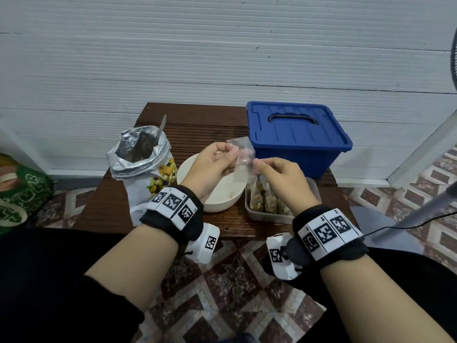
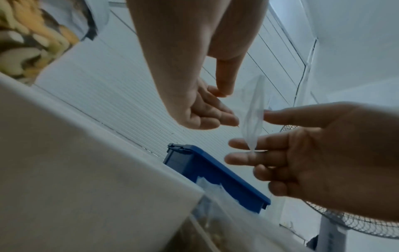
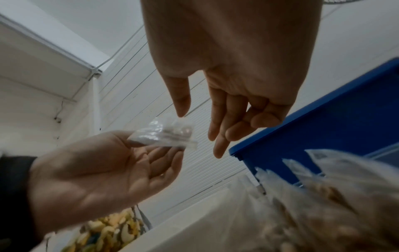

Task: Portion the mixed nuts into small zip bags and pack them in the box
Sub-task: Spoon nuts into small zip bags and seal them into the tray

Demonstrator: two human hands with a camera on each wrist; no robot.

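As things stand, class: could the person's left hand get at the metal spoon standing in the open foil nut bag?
Probably not yet: the left hand pinches the small clear zip bag. The metal spoon has its handle sticking free above the foil nut bag, with nothing between.

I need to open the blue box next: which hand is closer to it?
Right. The right hand is just in front of the blue box; the left hand is farther left, over the white bowl.

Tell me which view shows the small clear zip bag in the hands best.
The head view: the small zip bag faces the camera, pinched by the left hand and touched by the right hand over the white bowl. The left wrist view shows it edge-on; the right wrist view shows it blurred.
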